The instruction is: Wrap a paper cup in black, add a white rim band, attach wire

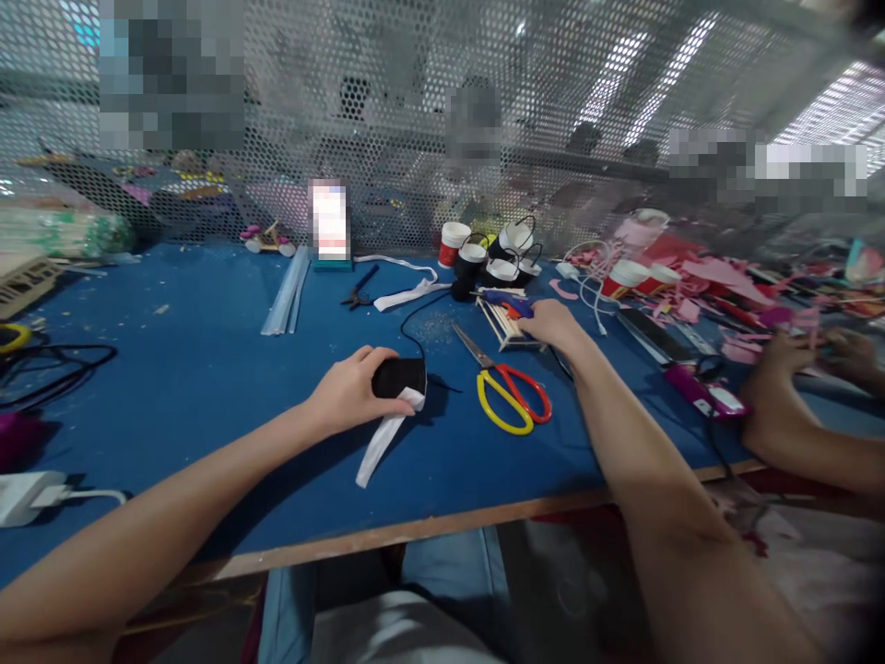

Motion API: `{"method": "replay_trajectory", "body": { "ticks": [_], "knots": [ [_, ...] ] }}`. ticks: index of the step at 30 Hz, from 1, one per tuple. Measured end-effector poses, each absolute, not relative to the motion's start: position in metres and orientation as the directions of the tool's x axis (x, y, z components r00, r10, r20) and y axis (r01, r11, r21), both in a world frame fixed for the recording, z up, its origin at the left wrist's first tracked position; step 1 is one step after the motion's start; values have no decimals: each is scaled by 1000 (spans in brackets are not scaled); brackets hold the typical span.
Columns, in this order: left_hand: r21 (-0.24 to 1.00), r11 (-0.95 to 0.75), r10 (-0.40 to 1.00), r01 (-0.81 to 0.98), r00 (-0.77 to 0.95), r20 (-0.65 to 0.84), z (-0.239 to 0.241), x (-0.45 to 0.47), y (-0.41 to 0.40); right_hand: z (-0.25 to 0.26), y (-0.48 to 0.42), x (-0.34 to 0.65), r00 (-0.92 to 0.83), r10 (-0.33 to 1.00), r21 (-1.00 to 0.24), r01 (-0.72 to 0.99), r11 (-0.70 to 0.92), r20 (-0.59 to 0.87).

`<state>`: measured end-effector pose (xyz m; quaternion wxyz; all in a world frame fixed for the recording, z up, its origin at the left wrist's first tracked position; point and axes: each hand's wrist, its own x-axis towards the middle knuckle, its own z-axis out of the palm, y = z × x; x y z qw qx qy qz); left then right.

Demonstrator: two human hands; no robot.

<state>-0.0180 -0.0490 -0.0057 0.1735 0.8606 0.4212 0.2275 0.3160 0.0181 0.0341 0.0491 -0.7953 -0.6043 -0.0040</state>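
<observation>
My left hand (359, 387) is closed around a small black cup-shaped piece (401, 376), with the thumb on a white strip (380, 452) at its lower edge. The strip hangs down over the blue tabletop, and a thin black cord curves up behind the piece. Further off, my right hand (553, 325) is closed on the blue and orange glue gun (510, 302), which lies over a small rack of wooden sticks (501, 327). Its fingers are partly hidden. Between my hands lie open scissors (515, 398) with one yellow and one red handle.
Black and red paper cups (501, 254) stand by the mesh screen. Pliers (356, 300), clear glue sticks (287, 290) and a phone on a stand (332, 226) are at the back. A co-worker's hands (784, 355) are at right, near a purple device (705, 387) and pink scraps.
</observation>
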Motion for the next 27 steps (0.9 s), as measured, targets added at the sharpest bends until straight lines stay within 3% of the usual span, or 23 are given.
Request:
{"method": "replay_trajectory", "body": {
  "ticks": [6, 9, 11, 12, 20, 24, 27],
  "knots": [
    [453, -573, 812, 683, 547, 203, -3, -18, -50, 27, 17, 318, 366, 910, -220, 921, -323, 194],
    [455, -592, 800, 665, 554, 230, -4, -19, -49, 35, 6, 316, 400, 871, -594, 787, -167, 285],
    [458, -599, 795, 657, 558, 240, -5, -20, -47, 43, -8, 308, 318, 917, -826, 563, 22, 241],
    [459, -598, 795, 657, 558, 237, -6, -20, -47, 47, -16, 302, 255, 945, -877, 477, 61, 204],
    [457, -577, 811, 677, 542, 221, -3, -24, -42, 50, -75, 242, -210, 975, -907, 396, 146, 65],
    [458, -579, 810, 674, 542, 225, -4, -26, -37, 43, -84, 238, -238, 971, -858, 497, 127, 5],
    [450, -582, 808, 677, 543, 228, -5, -27, -35, 40, -87, 240, -249, 967, -722, 660, 208, 52]
  ]
}}
